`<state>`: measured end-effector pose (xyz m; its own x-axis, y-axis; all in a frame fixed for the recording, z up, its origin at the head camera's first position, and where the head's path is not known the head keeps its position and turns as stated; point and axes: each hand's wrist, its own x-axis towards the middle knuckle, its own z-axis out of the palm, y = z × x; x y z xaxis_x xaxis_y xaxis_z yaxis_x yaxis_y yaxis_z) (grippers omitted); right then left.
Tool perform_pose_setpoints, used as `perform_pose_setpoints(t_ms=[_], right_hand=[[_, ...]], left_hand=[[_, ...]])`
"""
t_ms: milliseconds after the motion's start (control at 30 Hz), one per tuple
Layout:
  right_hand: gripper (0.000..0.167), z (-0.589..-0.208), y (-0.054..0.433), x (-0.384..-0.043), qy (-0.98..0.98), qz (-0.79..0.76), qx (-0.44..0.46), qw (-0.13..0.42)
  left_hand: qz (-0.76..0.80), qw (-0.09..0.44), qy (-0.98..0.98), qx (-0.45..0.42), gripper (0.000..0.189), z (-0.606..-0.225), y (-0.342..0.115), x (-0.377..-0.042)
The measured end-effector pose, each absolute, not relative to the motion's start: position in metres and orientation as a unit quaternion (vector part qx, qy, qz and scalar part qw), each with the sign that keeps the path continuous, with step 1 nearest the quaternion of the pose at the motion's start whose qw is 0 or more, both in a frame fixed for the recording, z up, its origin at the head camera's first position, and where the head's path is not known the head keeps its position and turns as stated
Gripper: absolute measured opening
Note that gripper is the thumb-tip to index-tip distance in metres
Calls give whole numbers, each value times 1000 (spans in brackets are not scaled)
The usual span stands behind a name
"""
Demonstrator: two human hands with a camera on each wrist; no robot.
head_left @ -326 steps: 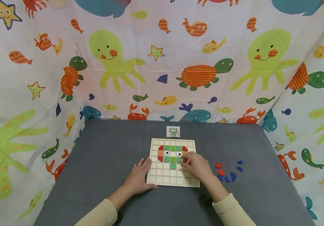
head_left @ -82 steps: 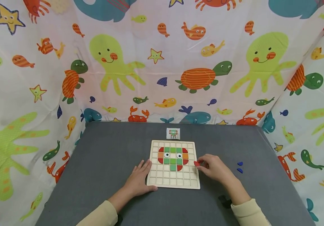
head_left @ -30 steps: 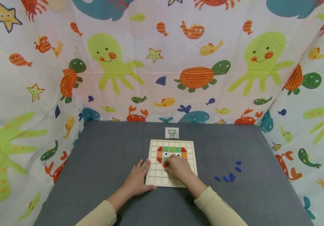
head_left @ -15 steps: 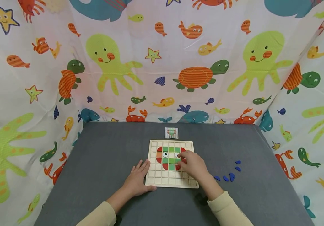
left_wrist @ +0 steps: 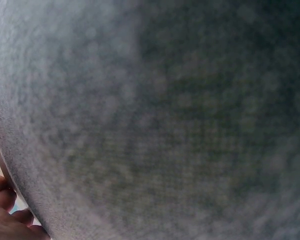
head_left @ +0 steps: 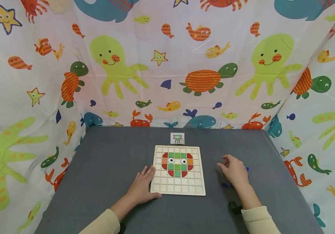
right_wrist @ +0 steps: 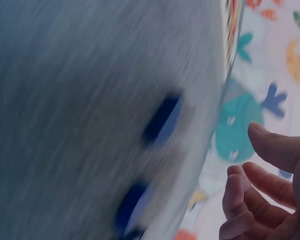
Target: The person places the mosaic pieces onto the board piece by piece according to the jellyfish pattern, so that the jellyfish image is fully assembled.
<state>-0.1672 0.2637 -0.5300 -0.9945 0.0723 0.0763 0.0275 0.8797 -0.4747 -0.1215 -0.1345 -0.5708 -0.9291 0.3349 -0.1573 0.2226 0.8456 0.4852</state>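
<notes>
A square wooden grid board [head_left: 163,188] lies on the table with green, red and orange tiles [head_left: 177,167] and two eye tiles set in a face-like pattern. My left hand [head_left: 141,187] rests at its left edge, fingers extended along the side and thumb at the near corner. To the right of the board, my right hand [head_left: 234,170] hovers with loosely bent fingers, thumb apart and nothing between them. Blue half-round pieces [head_left: 224,185] lie beneath it, partly hidden by the hand. The right wrist view shows some blurred blue pieces [right_wrist: 162,120] close below the hand [right_wrist: 270,190].
Just beyond the board lies a small picture card [head_left: 177,138] printed with a coloured grid figure. The grey table [head_left: 120,146] ends at a curtain [head_left: 155,81] with sea animals, which also runs along both sides.
Two red pieces once lying at the right now sit on the board, either side of the lower green tile. My right hand has moved from the board rightward over the blue pieces. The left stays put.
</notes>
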Motion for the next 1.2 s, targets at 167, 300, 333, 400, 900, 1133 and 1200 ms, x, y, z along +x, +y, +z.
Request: perform_pose_setpoints(t_ms=[167,300,333,400,900,1133,1200], right_hand=[[48,-529,301,-161,-971,229,-72,20],[54,-530,327,-158,-970,217,-106,1],[55,-530,332,-158,-971,213,-113,-2],[52,-533,339,-157,-970,209,-128,-13],[33,-546,349,-169,-968,214,-131,-27],[31,-544,348,-171,-971,223,-73,-36],[30,-543,344,-170,-971,230,-58,-25]], left_hand=[[232,120,954,149,114,-570,-135,-122],[232,119,954,150,114,-570,-135,-122],[232,118,954,150,114,-570,-134,-122],[233,118,954,150,113,-570,-134,-122],[227,119,955,149,114,-572,-134,-122],[228,117,955,148,114,-571,-134,-121],[228,116,955,148,114,-571,-135,-121]])
